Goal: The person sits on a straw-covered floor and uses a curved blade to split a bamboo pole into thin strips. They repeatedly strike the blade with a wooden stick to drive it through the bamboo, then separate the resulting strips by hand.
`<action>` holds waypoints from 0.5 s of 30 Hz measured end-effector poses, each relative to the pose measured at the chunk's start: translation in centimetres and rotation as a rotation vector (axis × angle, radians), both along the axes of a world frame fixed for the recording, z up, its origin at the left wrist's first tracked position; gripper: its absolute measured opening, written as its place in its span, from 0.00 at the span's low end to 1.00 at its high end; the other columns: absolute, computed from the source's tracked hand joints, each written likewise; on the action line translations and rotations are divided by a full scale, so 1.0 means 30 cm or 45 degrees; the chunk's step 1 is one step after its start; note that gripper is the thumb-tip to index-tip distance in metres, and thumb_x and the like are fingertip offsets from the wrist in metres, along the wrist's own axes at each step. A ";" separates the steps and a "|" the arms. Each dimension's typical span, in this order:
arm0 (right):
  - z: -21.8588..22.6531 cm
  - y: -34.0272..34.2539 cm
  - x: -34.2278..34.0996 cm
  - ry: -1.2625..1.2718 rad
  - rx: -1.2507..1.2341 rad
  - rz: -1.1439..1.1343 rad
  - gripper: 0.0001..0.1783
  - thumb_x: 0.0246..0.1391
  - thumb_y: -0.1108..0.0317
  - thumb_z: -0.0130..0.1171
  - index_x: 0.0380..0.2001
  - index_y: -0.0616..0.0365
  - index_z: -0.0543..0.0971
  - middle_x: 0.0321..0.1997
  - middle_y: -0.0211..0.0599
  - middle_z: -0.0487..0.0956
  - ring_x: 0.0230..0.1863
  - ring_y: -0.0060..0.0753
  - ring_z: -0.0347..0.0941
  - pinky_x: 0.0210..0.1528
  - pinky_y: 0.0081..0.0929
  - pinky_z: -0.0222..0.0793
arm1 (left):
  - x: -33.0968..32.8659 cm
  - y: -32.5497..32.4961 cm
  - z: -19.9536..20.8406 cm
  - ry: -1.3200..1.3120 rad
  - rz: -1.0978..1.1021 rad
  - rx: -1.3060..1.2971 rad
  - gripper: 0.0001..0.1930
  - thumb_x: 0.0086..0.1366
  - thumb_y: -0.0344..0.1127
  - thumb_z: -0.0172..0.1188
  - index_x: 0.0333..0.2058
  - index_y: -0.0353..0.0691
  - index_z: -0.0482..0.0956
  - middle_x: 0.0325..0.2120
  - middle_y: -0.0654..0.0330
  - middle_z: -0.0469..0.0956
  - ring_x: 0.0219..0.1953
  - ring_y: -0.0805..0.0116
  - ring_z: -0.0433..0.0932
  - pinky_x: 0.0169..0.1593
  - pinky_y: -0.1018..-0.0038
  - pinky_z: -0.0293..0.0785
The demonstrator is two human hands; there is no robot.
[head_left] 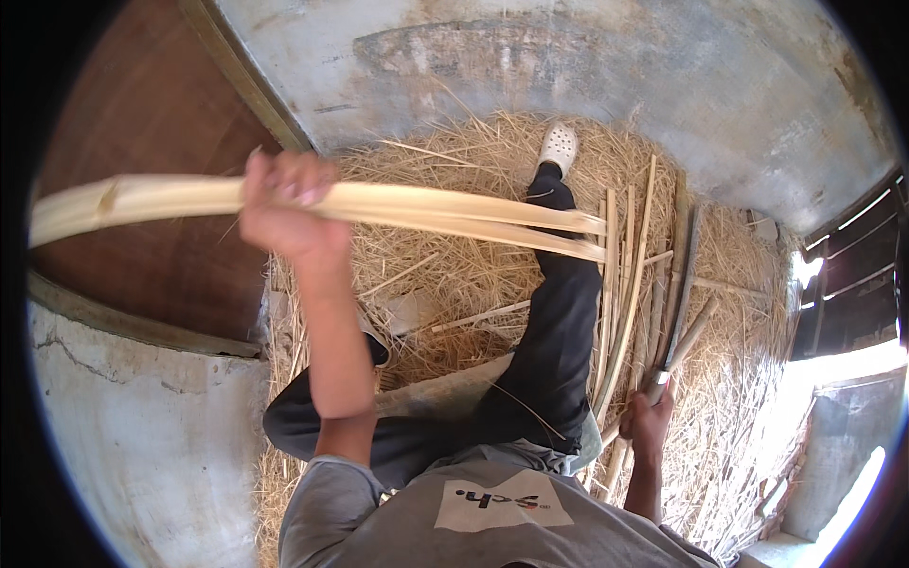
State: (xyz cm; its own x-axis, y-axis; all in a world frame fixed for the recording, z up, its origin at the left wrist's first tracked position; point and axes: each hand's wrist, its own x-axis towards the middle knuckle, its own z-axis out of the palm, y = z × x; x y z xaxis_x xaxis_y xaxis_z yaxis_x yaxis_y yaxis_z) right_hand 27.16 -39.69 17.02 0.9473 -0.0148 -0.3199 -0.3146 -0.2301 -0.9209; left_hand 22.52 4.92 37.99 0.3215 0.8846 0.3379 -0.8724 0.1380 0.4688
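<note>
Straw (729, 407) spreads all around you, a stained grey wall (606, 95) curves straight ahead, a brown door panel (142, 133) stands left, and there, on your right, dark slats (857, 270) edged with glare!

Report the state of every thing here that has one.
Split bamboo strips: held up, parted at the right end.
Long-bladed knife: unsheathed, blade bare.
Left hand: fingers closed around the split bamboo strips.
Right hand: fingers closed around the knife handle.
Straw: loose, scattered.
White perforated clog: worn.
</note>
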 end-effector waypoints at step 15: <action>0.076 -0.302 -0.042 -0.048 0.044 -0.620 0.06 0.47 0.76 0.56 0.26 0.58 0.68 0.18 0.30 0.66 0.14 0.21 0.61 0.15 0.23 0.58 | 0.780 -0.921 -0.805 0.636 -1.357 -0.208 0.24 0.68 0.60 0.53 0.27 0.44 0.68 0.13 0.72 0.55 0.12 0.80 0.55 0.15 0.79 0.52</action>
State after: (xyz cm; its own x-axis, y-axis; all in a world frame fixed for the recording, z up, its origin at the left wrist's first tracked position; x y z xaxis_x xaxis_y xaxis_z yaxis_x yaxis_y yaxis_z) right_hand 25.89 -48.75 19.30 0.8438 -0.4492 -0.2937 -0.3445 -0.0337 -0.9382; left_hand 45.93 -22.72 13.83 0.9856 0.1125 -0.1260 -0.0072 0.7732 0.6341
